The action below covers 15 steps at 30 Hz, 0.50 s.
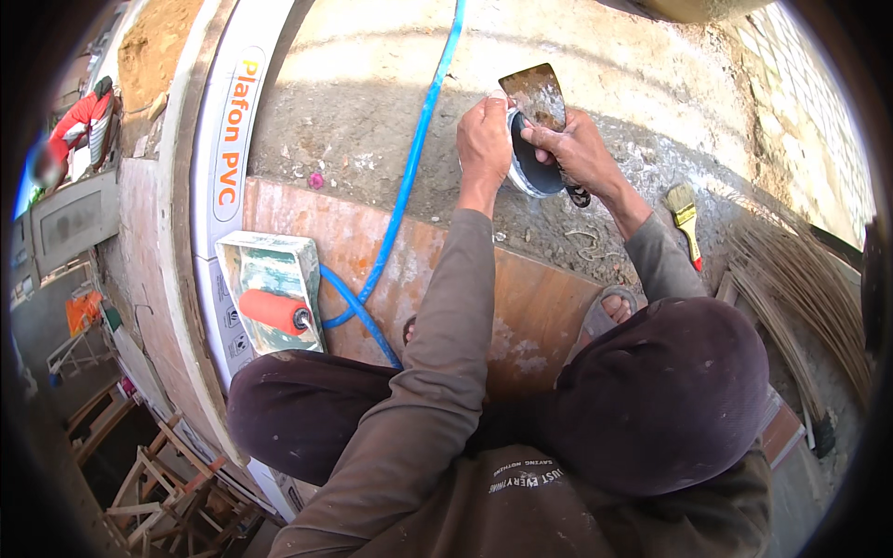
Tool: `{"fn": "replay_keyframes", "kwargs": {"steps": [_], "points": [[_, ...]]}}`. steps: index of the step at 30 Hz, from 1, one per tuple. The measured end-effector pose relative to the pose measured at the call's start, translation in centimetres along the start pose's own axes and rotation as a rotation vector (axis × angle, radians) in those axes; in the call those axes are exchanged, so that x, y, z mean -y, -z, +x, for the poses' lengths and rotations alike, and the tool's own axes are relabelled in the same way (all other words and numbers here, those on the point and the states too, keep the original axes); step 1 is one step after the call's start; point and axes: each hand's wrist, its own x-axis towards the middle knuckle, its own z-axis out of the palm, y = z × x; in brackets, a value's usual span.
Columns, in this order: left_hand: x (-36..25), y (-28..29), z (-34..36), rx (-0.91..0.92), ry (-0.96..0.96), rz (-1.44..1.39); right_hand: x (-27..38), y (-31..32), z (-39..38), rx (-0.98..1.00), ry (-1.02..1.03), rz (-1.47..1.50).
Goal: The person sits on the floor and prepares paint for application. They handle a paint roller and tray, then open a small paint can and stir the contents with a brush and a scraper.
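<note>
Out in front of me, my left hand (486,139) is closed round the side of a round container (534,169) with a dark inside and a whitish rim. My right hand (584,156) grips a scraper (538,93), its thumb pointing toward the container's mouth. The scraper's wide metal blade is stained and points up and away, just above the container. What seems to be the end of its dark handle shows below my right hand. How much the container holds cannot be made out.
A paint roller (274,312) lies in a paint-smeared tray (270,244) to my left, beside a blue hose (402,186) and a long white box (244,102). A yellow-handled brush (685,219) and thin rods (800,279) lie right. A person in red (82,126) is far left.
</note>
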Motion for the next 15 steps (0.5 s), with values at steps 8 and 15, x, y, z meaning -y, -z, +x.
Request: {"fn": "replay_keyframes", "kwargs": {"steps": [8, 15], "points": [[-0.8, 0.9, 0.1, 0.062, -0.131, -0.012, 1.6, -0.9, -0.3, -0.117, -0.069, 0.041], [-1.4, 1.0, -0.3, 0.075, -0.057, 0.07, 2.4, -3.0, 0.2, -0.209, -0.123, 0.225]]}}
